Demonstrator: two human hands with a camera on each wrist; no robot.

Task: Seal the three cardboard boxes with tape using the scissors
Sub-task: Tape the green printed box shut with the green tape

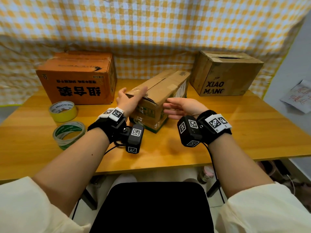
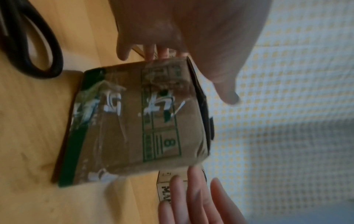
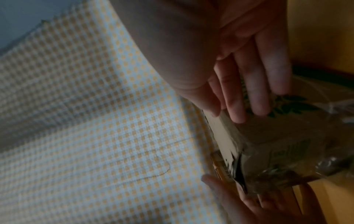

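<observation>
The middle cardboard box (image 1: pixel 158 100) lies angled at the table (image 1: pixel 235 132) centre between the orange box (image 1: pixel 79 78) and the brown box (image 1: pixel 225 73) (tape rolls (image 1: pixel 64 111) lie left), the left hand (image 1: pixel 129 100) flat against its left side, fingers extended, and the right hand (image 1: pixel 181 108) open just beside its right corner.
</observation>
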